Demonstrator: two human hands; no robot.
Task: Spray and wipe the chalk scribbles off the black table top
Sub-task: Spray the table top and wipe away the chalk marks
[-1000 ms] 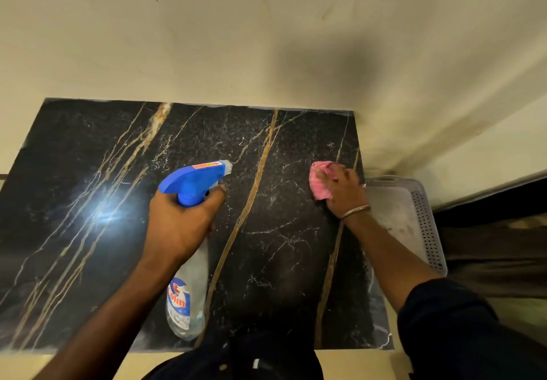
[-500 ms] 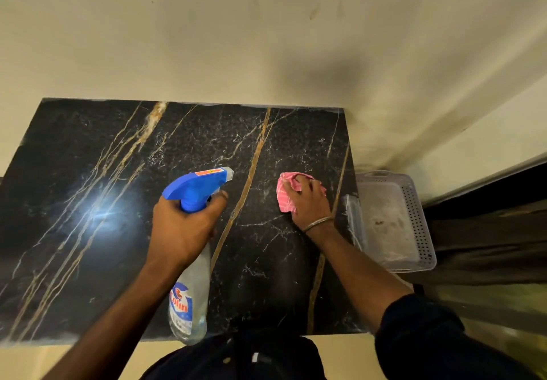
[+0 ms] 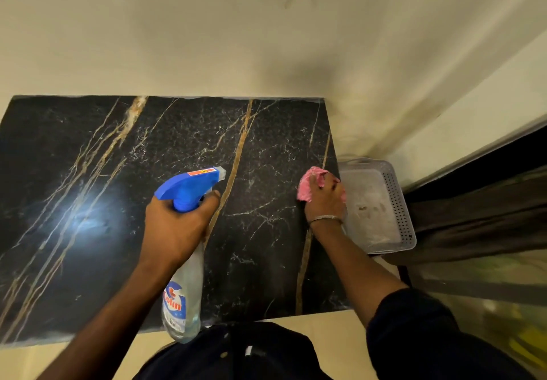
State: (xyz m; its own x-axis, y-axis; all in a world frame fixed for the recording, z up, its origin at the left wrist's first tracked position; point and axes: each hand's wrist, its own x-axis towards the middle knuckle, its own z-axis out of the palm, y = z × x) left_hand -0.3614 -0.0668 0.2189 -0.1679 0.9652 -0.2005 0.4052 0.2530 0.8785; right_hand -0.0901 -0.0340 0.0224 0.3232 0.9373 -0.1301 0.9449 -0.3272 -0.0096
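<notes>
black table top: marble-look slab with gold and white veins, set against a cream wall; glare patch at its left. pink cloth: bunched, at the slab's right edge, pressed down under the right hand, fingers curled over it. spray bottle: clear body, blue trigger head, gripped at the neck by the left hand, nozzle pointing right. perforated white basket: just beside the right edge.
</notes>
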